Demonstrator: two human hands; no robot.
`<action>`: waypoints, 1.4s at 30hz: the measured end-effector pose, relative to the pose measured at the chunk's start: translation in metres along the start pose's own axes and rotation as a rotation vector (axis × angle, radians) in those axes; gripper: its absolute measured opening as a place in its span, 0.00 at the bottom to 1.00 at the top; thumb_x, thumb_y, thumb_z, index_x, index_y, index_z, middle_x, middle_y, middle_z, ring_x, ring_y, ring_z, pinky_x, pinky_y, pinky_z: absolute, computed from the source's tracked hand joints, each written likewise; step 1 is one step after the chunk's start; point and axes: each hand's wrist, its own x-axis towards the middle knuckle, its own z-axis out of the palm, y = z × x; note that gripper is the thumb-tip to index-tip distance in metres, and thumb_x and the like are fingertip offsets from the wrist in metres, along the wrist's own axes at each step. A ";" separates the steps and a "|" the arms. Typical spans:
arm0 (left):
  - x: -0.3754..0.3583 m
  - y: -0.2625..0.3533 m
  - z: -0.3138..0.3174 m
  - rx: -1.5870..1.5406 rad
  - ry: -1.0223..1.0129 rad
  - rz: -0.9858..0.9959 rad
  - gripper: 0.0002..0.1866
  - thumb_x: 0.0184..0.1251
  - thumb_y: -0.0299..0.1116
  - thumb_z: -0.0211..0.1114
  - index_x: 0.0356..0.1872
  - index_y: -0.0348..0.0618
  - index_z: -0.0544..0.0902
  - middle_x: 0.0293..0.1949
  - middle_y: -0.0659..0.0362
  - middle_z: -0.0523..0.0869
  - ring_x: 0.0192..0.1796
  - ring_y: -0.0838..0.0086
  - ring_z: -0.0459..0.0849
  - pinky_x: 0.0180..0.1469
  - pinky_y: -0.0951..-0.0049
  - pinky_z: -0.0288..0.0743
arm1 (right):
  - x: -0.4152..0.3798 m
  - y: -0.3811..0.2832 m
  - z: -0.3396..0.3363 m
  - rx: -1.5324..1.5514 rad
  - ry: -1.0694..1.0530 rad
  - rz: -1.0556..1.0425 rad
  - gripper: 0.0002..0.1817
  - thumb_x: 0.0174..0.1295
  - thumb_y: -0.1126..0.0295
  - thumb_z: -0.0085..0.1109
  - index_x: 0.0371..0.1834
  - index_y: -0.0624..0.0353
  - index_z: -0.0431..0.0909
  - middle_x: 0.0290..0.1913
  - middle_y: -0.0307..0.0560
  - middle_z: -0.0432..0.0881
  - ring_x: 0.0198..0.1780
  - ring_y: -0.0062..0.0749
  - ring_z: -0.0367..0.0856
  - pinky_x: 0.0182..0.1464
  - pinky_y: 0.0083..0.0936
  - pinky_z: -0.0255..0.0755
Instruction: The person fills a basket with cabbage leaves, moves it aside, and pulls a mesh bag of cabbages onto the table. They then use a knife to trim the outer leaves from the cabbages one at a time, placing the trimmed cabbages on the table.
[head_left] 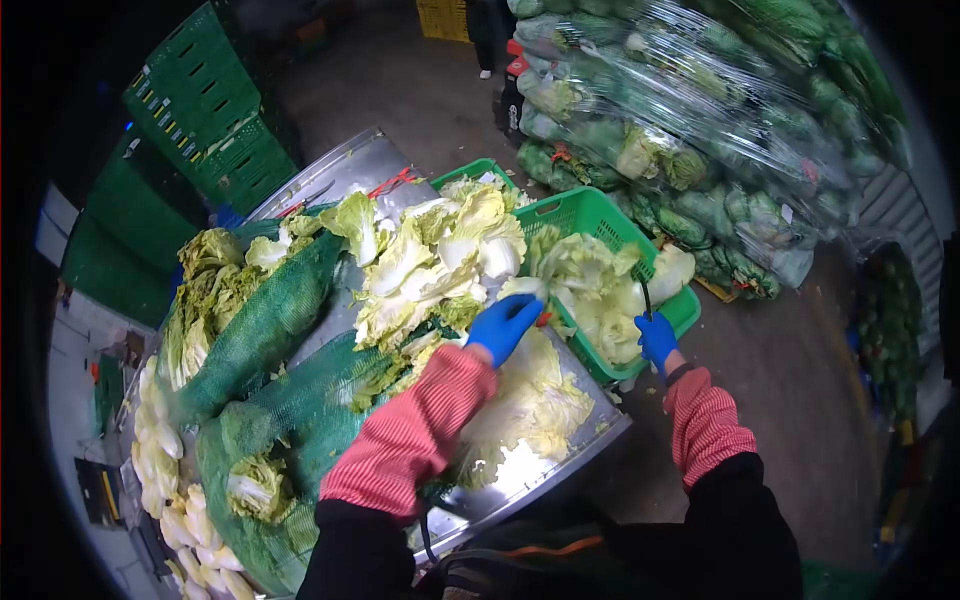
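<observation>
My left hand (505,325), in a blue glove, is over the table beside the crate, its fingers bent together. A pale cabbage piece (524,288) lies just past its fingers, and a small red thing (543,319) shows at the fingertips. What the fingers hold is hidden. My right hand (656,342), also gloved in blue, is closed at the crate's right side around a thin, dark, slightly curved tool (647,285), whose kind I cannot make out. The green crate (683,312) contains loose Chinese cabbage leaves (590,275). More cabbage leaves (430,265) are heaped on the metal table (598,425).
Green net sacks (275,310) with cabbages lie on the left of the table. Trimmed pale cabbages (195,520) are stacked at lower left. Wrapped sacks of cabbage (690,110) stand beyond the crate. Stacked green crates (205,90) stand at far left. A person's leg (483,45) shows at the back.
</observation>
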 end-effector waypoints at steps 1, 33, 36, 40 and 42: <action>-0.024 -0.006 -0.012 -0.004 0.002 0.000 0.22 0.68 0.45 0.61 0.53 0.37 0.80 0.47 0.54 0.85 0.50 0.73 0.82 0.55 0.72 0.73 | -0.014 -0.005 0.006 -0.020 0.020 -0.048 0.16 0.62 0.58 0.57 0.50 0.51 0.72 0.25 0.39 0.72 0.20 0.23 0.72 0.17 0.24 0.66; -0.558 -0.081 -0.237 0.158 0.565 -0.539 0.19 0.66 0.49 0.62 0.41 0.42 0.84 0.33 0.53 0.85 0.33 0.70 0.83 0.42 0.71 0.75 | -0.406 0.012 0.445 -0.577 -1.157 -0.792 0.15 0.65 0.58 0.57 0.45 0.59 0.79 0.34 0.53 0.82 0.32 0.37 0.80 0.38 0.30 0.72; -0.509 -0.133 -0.265 0.713 0.678 -0.290 0.17 0.64 0.47 0.61 0.41 0.44 0.83 0.34 0.51 0.82 0.40 0.55 0.81 0.45 0.59 0.75 | -0.403 0.034 0.464 -0.513 -1.130 -0.773 0.17 0.66 0.57 0.56 0.44 0.60 0.79 0.31 0.53 0.81 0.31 0.35 0.78 0.38 0.30 0.71; -0.450 -0.150 -0.299 0.798 0.516 -0.378 0.18 0.62 0.49 0.61 0.42 0.46 0.83 0.38 0.49 0.83 0.41 0.53 0.83 0.46 0.57 0.76 | -0.404 0.040 0.469 -0.487 -1.126 -0.606 0.17 0.67 0.56 0.56 0.44 0.59 0.80 0.26 0.45 0.79 0.29 0.23 0.76 0.34 0.25 0.70; -0.431 -0.162 -0.315 0.824 0.313 -0.561 0.19 0.59 0.50 0.63 0.41 0.46 0.84 0.37 0.47 0.84 0.40 0.53 0.84 0.45 0.56 0.76 | -0.397 0.049 0.468 -0.478 -1.073 -0.470 0.16 0.67 0.56 0.56 0.44 0.58 0.80 0.25 0.42 0.78 0.27 0.20 0.75 0.32 0.23 0.70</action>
